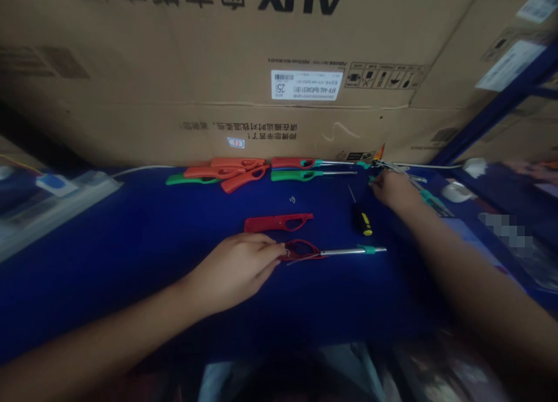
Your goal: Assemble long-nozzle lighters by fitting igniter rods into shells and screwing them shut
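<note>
My left hand [242, 268] is closed on the rear of a red gas lighter [304, 249], whose metal barrel with a teal piece near its tip points right. Just behind it lies a separate red handle shell half [279, 222]. My right hand [396, 189] reaches to the back right, fingers curled together at a pile of teal and metal parts [387, 166]. A bit of teal shows by its fingertips, but what they grip is unclear. Between the hands rests a black and yellow screwdriver [362, 219]. Small metal bits [292, 199] lie behind the shell.
Orange handle shells [233, 172] and a green one [176, 180] are heaped at the back. Beside them lie a red lighter [291, 163] and a green lighter [292, 175] with barrels. A cardboard box [209, 88] walls the blue table [152, 245]. A power strip [65, 207] sits left.
</note>
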The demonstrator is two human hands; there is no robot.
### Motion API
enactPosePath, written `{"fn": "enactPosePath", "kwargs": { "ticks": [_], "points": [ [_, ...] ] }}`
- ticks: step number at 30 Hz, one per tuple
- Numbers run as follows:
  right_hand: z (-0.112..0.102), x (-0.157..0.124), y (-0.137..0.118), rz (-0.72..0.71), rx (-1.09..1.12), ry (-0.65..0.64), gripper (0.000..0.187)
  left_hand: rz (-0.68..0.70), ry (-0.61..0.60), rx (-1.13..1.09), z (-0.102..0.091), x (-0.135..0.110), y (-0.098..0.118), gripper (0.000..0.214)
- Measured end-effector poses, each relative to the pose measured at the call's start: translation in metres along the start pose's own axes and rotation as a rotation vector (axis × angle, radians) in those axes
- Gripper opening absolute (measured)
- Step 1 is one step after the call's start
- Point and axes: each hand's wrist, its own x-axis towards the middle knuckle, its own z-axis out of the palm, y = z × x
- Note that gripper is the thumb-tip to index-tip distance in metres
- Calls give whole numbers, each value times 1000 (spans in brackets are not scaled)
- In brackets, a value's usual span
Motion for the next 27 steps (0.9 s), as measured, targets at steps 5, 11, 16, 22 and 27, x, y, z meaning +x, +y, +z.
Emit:
{"fn": "enactPosePath", "kwargs": {
  "ticks": [5,11,16,22,27],
  "points": [
    [-4,-3,-4,-76,80,36,20,21,18,-1,2,-2,-1,22],
    [-21,-24,-28,-429,245,-67,12,25,15,-68,2,1,-2,21],
    [-24,-52,-48,-839,272,-227,9,0,6,-136,2,3,-1,23],
    [-18,-62,-57,-830,117,-72,10,-19,4,-142,3,4,1,25],
    [-26,-75,-68,-923,394,-73,9,-33,-9,-147,4,4,1,25]
  ]
}}
